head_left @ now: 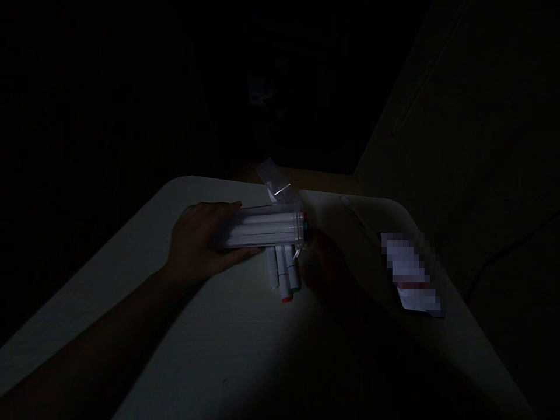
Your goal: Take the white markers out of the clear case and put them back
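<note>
My left hand (196,236) is wrapped round the closed end of a clear plastic case (262,211), which lies on its side with its mouth to the right. Inside are several white markers (262,227), with red and blue ends showing at the mouth. A clear lid flap (275,178) sticks up behind the case. On the tabletop in front of it lie loose markers (283,274), one with an orange end and one with a green end. My right hand (328,265), in deep shadow, is close to the case's mouth; what its fingers do is too dark to make out.
The pale table (210,350) has rounded far corners. On its right side lies a phone-like object (409,274) with a blurred bright screen, and a pen (356,213) rests beyond it. A dark cable (494,262) runs along the right. The surroundings are very dark.
</note>
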{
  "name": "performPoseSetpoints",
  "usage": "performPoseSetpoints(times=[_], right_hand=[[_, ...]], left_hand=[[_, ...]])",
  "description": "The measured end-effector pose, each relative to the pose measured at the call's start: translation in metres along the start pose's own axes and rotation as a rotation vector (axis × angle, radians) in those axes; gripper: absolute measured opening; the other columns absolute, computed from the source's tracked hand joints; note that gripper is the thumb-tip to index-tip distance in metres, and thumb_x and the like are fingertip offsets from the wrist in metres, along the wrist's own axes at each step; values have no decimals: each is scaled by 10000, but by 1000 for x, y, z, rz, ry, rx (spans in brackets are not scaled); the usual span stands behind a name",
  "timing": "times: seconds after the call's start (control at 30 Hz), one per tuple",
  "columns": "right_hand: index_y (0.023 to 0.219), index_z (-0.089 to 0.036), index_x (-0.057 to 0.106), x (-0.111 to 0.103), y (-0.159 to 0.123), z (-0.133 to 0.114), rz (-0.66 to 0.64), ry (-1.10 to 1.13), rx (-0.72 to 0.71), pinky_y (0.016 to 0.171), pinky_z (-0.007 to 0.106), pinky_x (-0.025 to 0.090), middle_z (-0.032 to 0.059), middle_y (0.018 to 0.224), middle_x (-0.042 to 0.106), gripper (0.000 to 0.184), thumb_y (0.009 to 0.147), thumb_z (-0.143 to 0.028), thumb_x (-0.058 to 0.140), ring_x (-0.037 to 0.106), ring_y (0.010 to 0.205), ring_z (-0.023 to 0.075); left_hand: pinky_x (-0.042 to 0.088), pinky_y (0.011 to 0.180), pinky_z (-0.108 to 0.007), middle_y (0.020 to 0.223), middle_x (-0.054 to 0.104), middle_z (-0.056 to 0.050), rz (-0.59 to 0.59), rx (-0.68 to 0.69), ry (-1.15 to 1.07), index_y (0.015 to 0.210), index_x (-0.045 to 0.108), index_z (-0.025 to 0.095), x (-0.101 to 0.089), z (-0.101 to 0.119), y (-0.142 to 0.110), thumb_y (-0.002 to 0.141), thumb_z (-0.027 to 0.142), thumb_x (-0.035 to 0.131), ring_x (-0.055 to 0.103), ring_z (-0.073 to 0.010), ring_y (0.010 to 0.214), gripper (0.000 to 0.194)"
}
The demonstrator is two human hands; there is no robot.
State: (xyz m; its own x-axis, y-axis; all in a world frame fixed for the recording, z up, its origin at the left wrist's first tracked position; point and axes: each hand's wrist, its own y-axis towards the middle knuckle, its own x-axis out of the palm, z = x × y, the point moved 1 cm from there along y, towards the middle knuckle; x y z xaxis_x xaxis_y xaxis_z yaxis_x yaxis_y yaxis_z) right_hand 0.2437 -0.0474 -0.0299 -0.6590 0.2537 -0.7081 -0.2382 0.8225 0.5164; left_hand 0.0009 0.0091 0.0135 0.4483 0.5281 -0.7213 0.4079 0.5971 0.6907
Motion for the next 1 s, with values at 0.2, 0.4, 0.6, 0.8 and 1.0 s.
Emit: performPoseSetpoints(times=[0.2, 0.4, 0.6, 0.8, 1.0], right_hand=[[1221, -173, 475, 2, 3, 1, -81, -156, -91, 1009, 454, 351, 119, 1287, 458, 441, 823, -362, 460, 385, 1227, 256], [1137, -188, 565, -3, 3, -13, -116, -182, -160, 992, 429, 342, 94, 1232, 506, 385, 835, -393, 443, 393, 1203, 239], [1220, -226, 520, -8, 3, -14, -168, -204, -247, 1001, 410, 309, 81, 1307, 427, 407, 818, -264, 466, 327, 1242, 236], [1094, -197, 590, -11, 4, -17, -169, -124, -194, 993, 354, 321, 73, 1218, 506, 348, 757, -226, 509, 412, 1168, 194], [1100, -170, 577, -20, 8, -11, -218, -255, 14, 936, 410, 367, 84, 1150, 562, 357, 767, -270, 498, 470, 1082, 243]], left_hand=[[445, 833, -398, 1088, 579, -64, 17, 10, -14, 1186, 428, 211, 0, 0, 0, 625, 553, 653, 561, -251, 950, 695], [440, 827, -401, 1081, 584, -72, 24, 19, -20, 1202, 414, 247, 0, 0, 0, 632, 542, 649, 563, -258, 959, 684], [435, 823, -377, 1064, 596, -90, 30, 34, 1, 1183, 441, 193, -1, 2, 2, 616, 552, 659, 563, -250, 950, 706], [441, 828, -358, 1055, 606, -74, 64, 43, 15, 1164, 461, 185, 1, 2, 2, 603, 580, 654, 570, -233, 946, 713], [456, 812, -349, 1045, 610, -74, 108, 46, -6, 1164, 476, 182, 4, -2, 1, 592, 576, 664, 577, -234, 943, 719]])
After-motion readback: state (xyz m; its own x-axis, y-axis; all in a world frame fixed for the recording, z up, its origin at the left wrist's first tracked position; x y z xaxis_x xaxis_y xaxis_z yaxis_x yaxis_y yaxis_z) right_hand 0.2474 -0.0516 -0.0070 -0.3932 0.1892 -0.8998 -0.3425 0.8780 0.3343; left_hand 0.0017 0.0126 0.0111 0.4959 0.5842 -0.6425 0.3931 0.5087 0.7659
